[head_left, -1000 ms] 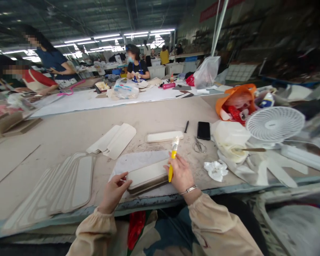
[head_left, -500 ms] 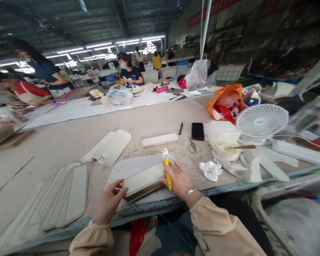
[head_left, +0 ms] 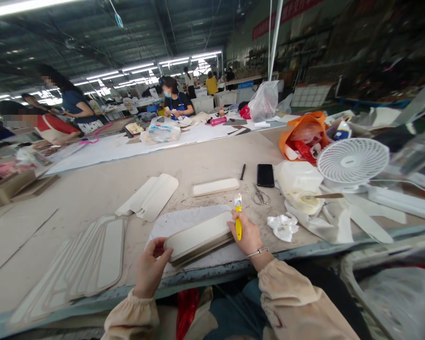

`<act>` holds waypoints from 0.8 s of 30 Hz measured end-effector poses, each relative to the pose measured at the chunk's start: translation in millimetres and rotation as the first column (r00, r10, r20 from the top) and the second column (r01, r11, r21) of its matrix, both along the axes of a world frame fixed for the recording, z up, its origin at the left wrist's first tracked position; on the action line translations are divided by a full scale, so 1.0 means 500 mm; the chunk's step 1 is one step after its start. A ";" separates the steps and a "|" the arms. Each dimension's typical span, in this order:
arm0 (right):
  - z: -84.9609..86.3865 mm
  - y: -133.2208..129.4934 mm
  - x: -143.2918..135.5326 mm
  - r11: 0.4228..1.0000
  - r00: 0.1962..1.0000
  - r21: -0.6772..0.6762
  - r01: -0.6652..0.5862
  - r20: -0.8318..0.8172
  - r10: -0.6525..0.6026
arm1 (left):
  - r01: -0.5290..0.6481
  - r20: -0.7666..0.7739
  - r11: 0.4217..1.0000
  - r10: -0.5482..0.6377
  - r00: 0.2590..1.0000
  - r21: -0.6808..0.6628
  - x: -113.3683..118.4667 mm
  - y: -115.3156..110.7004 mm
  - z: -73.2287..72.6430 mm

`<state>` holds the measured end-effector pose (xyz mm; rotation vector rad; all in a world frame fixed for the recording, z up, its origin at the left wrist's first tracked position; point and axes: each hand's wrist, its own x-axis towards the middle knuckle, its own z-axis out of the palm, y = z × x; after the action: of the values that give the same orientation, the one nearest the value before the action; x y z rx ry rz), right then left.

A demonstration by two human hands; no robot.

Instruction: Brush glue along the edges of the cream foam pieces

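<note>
Beige worktable [head_left: 212,156]: spread flat beneath all the work.
Cream, round-cornered panels with tan borders [head_left: 111,255]: lay overlapped in a slanting row near the front edge, left of the stack.
White, thin sheet [head_left: 182,216]: lay flat under the stack.
Cream-topped stack of long, round-cornered strips [head_left: 200,232]: sat on that sheet between the hands, layers slightly uneven; the step in hand looked like squaring it from both ends.
Left hand [head_left: 150,262]: pinched the stack's near-left end, thumb and fingertips at the corner.
Right hand [head_left: 248,234]: grasped the brush, its fingertips against the stack's right end.
Yellow-handled brush with pale bristles [head_left: 238,227]: pointed up and away; the next move seemed to call for evening the edges while keeping bristles off the top face.
Silver metal scissors [head_left: 261,196]: lay beyond the right hand.
</note>
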<state>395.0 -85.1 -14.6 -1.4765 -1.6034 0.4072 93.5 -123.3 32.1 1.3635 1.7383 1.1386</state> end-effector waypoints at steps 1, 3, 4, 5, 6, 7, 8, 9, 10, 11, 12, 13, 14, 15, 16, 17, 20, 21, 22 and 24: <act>0.001 0.001 0.001 1.000 1.000 0.003 -0.001 -0.028 0.001 | -0.002 0.068 1.000 0.001 0.998 0.011 0.005 -0.002 0.006; 0.006 0.002 0.003 1.000 0.994 0.016 -0.005 -0.109 0.007 | -0.029 0.229 0.999 0.021 0.973 0.032 0.017 -0.005 0.021; 0.008 0.001 0.004 1.000 0.988 0.028 -0.008 -0.156 0.012 | -0.048 0.316 0.998 0.035 0.948 0.034 0.024 -0.007 0.031; 0.011 0.001 0.005 0.999 0.979 0.043 -0.008 -0.205 0.017 | -0.059 0.403 0.998 0.043 0.914 0.028 0.032 -0.009 0.041; 0.014 0.000 0.006 0.998 0.966 0.058 -0.005 -0.258 0.020 | -0.060 0.487 0.998 0.044 0.872 0.018 0.041 -0.010 0.051; 0.016 0.000 0.006 0.997 0.947 0.071 0.000 -0.321 0.023 | -0.052 0.560 0.999 0.040 0.827 0.005 0.050 -0.012 0.062; 0.019 0.000 0.006 0.997 0.919 0.081 0.004 -0.392 0.029 | -0.040 0.618 0.999 0.035 0.786 -0.005 0.059 -0.013 0.072; 0.022 0.001 0.006 0.996 0.884 0.087 0.008 -0.465 0.034 | -0.028 0.660 1.000 0.029 0.751 -0.013 0.068 -0.015 0.080; 0.026 0.002 0.006 0.996 0.845 0.091 0.020 -0.533 0.032 | -0.020 0.690 1.000 0.025 0.724 -0.016 0.078 -0.018 0.088; 0.030 0.004 0.006 0.995 0.807 0.093 0.041 -0.590 0.022 | -0.015 0.712 1.000 0.023 0.702 -0.017 0.087 -0.020 0.093; 0.036 0.006 0.008 0.994 0.774 0.090 0.069 -0.634 0.004 | -0.013 0.728 1.000 0.024 0.685 -0.022 0.096 -0.023 0.098; 0.043 0.009 0.011 0.991 0.745 0.083 0.101 -0.667 -0.020 | -0.010 0.743 1.000 0.027 0.669 -0.028 0.105 -0.026 0.101; 0.050 0.011 0.014 0.989 0.721 0.073 0.131 -0.692 -0.045 | -0.007 0.755 0.999 0.032 0.654 -0.035 0.114 -0.029 0.103; 0.057 0.013 0.020 0.986 0.697 0.061 0.155 -0.714 -0.065 | -0.002 0.767 0.999 0.037 0.641 -0.047 0.122 -0.032 0.104; 0.063 0.014 0.026 0.985 0.675 0.049 0.167 -0.734 -0.078 | 0.013 0.776 0.998 0.040 0.629 -0.062 0.130 -0.036 0.104; 0.069 0.015 0.033 0.984 0.658 0.040 0.171 -0.748 -0.084 | 0.039 0.785 0.996 0.040 0.619 -0.081 0.138 -0.040 0.104; 0.077 0.015 0.053 0.980 0.645 0.033 0.195 -0.757 -0.103 | 0.158 0.802 0.970 0.055 0.595 -0.184 0.158 -0.052 0.102; 0.077 0.015 0.059 0.979 0.648 0.031 0.200 -0.753 -0.109 | 0.187 0.804 0.956 0.076 0.589 -0.227 0.164 -0.057 0.101; 0.077 0.014 0.063 0.979 0.650 0.028 0.203 -0.751 -0.114 | 0.201 0.804 0.943 0.102 0.586 -0.266 0.169 -0.061 0.099; 0.078 0.014 0.068 0.978 0.641 0.017 0.208 -0.758 -0.123 | 0.208 0.796 0.925 0.142 0.588 -0.318 0.176 -0.068 0.096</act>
<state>429.2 -78.2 24.4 -1.1229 -0.7853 0.7112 181.7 -157.5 80.0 0.4605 1.1269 1.0710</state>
